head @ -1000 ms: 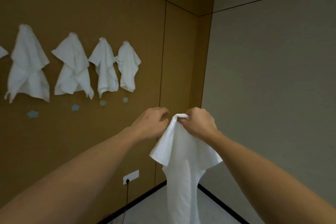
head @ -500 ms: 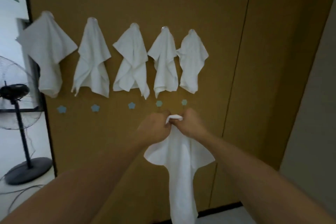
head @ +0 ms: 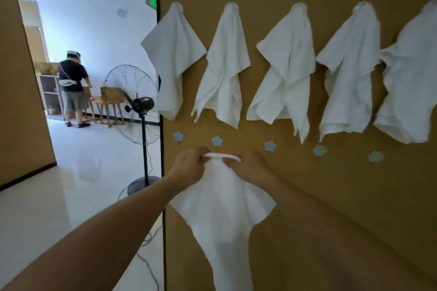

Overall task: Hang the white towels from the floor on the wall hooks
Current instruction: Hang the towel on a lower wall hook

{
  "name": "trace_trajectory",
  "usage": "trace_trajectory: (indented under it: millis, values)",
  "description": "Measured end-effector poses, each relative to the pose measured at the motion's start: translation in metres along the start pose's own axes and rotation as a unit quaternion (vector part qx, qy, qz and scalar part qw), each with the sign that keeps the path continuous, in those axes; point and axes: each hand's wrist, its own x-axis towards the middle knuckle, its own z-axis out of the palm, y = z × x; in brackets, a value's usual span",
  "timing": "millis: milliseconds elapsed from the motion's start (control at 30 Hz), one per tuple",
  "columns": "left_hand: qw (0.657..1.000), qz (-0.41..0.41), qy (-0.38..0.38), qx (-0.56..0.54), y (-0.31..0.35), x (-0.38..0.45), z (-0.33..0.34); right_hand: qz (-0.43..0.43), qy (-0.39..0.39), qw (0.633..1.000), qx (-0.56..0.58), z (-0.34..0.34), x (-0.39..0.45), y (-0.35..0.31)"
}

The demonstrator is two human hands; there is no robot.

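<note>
I hold a white towel point(head: 222, 215) up in front of the brown wall point(head: 331, 196). My left hand point(head: 189, 168) and my right hand point(head: 250, 168) each pinch its bunched top edge, a short span of cloth stretched between them; the rest hangs down. Just above my hands runs a lower row of small blue flower-shaped hooks point(head: 217, 140), all bare. Higher up, several white towels point(head: 286, 66) hang from an upper row of hooks.
The wall ends at a black edge strip point(head: 160, 101) on the left. Beyond it stands a black pedestal fan point(head: 139, 106) with a cable on the pale glossy floor point(head: 71, 184). A person point(head: 73, 87) stands far back by wooden stools and shelves.
My view has swung left along the wall, from the corner to the wall's left end and the fan. My hands have spread slightly apart on the towel's top edge, still gripping it.
</note>
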Motion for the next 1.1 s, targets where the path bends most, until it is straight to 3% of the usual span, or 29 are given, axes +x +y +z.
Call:
trace_trajectory:
  millis: [200,300,367,533,667,767,867,967,1033,1100]
  values:
    - [0.998,-0.055,0.002,-0.002,-0.125,0.056,-0.025,0.019,0.025,0.997,0.069,0.099,0.097,-0.011]
    - [0.999,-0.053,-0.002,0.004,-0.175,0.086,-0.040,-0.015,0.095,0.992,0.078,0.138,0.138,-0.016]
    - [0.999,-0.039,0.009,-0.009,-0.200,0.107,-0.045,-0.077,0.148,0.985,0.035,0.159,0.160,-0.015]
    - [1.000,-0.011,0.001,0.007,-0.243,0.147,-0.031,-0.242,0.173,0.949,-0.109,0.188,0.204,-0.004]
    - [0.999,0.019,-0.019,0.047,-0.266,0.170,-0.009,-0.220,0.180,0.925,-0.251,0.200,0.238,0.020]
    - [0.995,0.042,-0.024,0.086,-0.276,0.178,0.015,-0.194,0.182,0.922,-0.281,0.215,0.254,0.041]
    - [0.995,0.013,-0.031,0.091,-0.292,0.171,0.047,-0.201,0.207,0.932,-0.220,0.242,0.253,0.064]
    - [0.998,-0.041,0.004,0.043,-0.300,0.163,0.074,-0.144,0.197,0.970,-0.013,0.275,0.243,0.075]
    - [0.997,-0.072,0.025,-0.012,-0.298,0.159,0.085,-0.100,0.208,0.968,0.097,0.296,0.241,0.074]
    - [0.993,-0.086,0.045,-0.061,-0.297,0.157,0.092,-0.073,0.228,0.961,0.138,0.312,0.241,0.072]
